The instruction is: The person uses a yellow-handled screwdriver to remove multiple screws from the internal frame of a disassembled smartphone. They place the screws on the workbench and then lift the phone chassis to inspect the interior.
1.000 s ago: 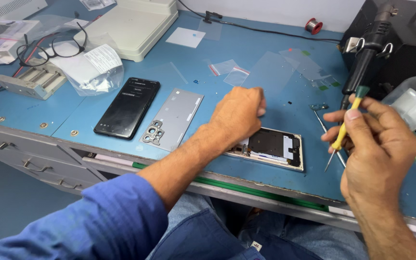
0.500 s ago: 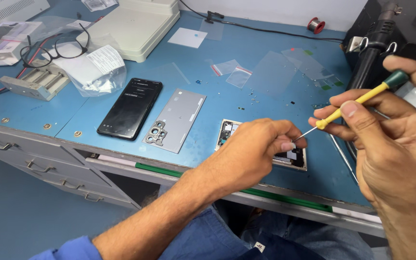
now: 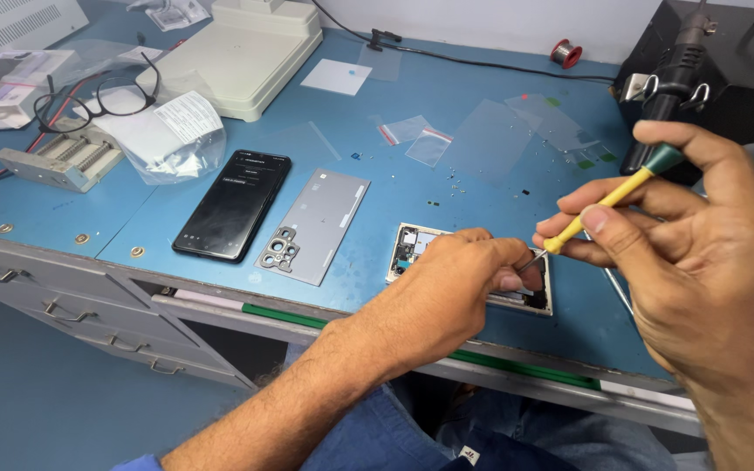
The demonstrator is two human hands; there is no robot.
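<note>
Head view: my left hand point(image 3: 451, 292) lies curled over the opened grey phone chassis with exposed boards point(image 3: 412, 249) at the blue bench's near edge, fingers pinched at its right side. My right hand point(image 3: 691, 253), just right of the chassis, is clamped on the yellow-handled, green-capped precision screwdriver point(image 3: 608, 202), tip at the left fingertips. Best practice, I judge: keep the chassis pinned flat, seat the tip squarely, and turn lightly from the fingertips.

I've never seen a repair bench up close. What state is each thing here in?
Opened phone: back off, insides exposed.
Grey back cover: detached, lying flat.
Black phone: intact, screen dimly lit.
Screwdriver: held in right hand.
Left hand: resting on opened phone.
Glasses: unfolded.
</note>
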